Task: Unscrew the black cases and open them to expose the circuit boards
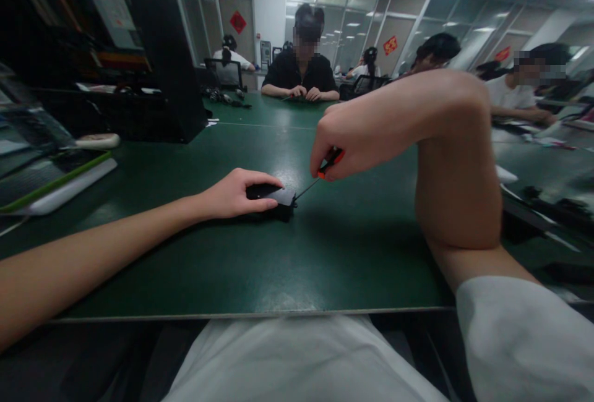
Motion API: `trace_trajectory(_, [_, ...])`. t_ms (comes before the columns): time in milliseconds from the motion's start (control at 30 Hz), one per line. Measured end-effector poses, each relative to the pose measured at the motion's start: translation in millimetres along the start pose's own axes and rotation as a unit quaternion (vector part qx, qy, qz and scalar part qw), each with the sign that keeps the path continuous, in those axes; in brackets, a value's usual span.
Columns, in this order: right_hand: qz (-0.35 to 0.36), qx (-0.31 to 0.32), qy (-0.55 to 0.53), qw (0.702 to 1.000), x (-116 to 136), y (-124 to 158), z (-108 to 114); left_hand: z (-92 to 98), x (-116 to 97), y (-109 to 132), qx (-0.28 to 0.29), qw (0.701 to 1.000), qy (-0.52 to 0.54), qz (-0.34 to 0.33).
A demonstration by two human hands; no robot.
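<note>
A small black box-like device (285,196) with a grey top plate lies on the green table. My left hand (239,193) grips it from the left, thumb and fingers along its two sides, so part of it is hidden under the palm. In my right hand (350,145) is a screwdriver (331,159) with a black and orange handle, fingers wrapped round it. Its thin shaft slants down to the left, and the tip meets the device's right end. Whether the tip sits in a screw is too small to tell.
The green table (260,272) stretches ahead, its front edge near my lap. At left stand a black cabinet (162,49) and a green-edged white item (78,185). Dark cables (225,98) lie at the back. Across sits a person in black (301,71); others sit farther off.
</note>
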State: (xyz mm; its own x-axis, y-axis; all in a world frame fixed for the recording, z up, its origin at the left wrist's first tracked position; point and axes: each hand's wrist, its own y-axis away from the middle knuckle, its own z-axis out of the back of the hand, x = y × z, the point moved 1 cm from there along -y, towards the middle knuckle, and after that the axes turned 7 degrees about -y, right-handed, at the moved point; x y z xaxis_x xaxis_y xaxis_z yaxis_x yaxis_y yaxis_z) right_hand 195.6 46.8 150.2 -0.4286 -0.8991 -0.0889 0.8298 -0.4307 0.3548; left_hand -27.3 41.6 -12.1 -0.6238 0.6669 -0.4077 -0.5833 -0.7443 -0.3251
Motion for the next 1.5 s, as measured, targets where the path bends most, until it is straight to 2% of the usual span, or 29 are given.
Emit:
trace_trajectory(967, [0.01,-0.026,0.022,0.999,-4.2,0.3,-1.5,-1.3,3.8,0.2,-0.001,1.0,-0.009,-0.006])
trace_trajectory(1133, [0.051,-0.007,0.008,0.999,-7.8,-6.4,0.2,-1.4,2.3,0.5,-0.006,1.0,-0.01,-0.008])
trace_trajectory(1233, [0.05,0.009,0.005,0.999,-8.2,-8.4,1.4,-1.3,1.5,0.5,-0.005,1.0,-0.01,-0.001])
trace_trajectory(1433, [0.0,0.019,-0.13,0.991,-12.2,-13.7,2.8,-0.4,-1.6,0.7,-0.005,1.0,-0.01,0.005])
trace_trajectory(1500, [0.002,0.026,-0.139,0.99,-18.4,-14.7,1.5,-0.5,-1.6,0.7,-0.005,1.0,-0.012,0.009])
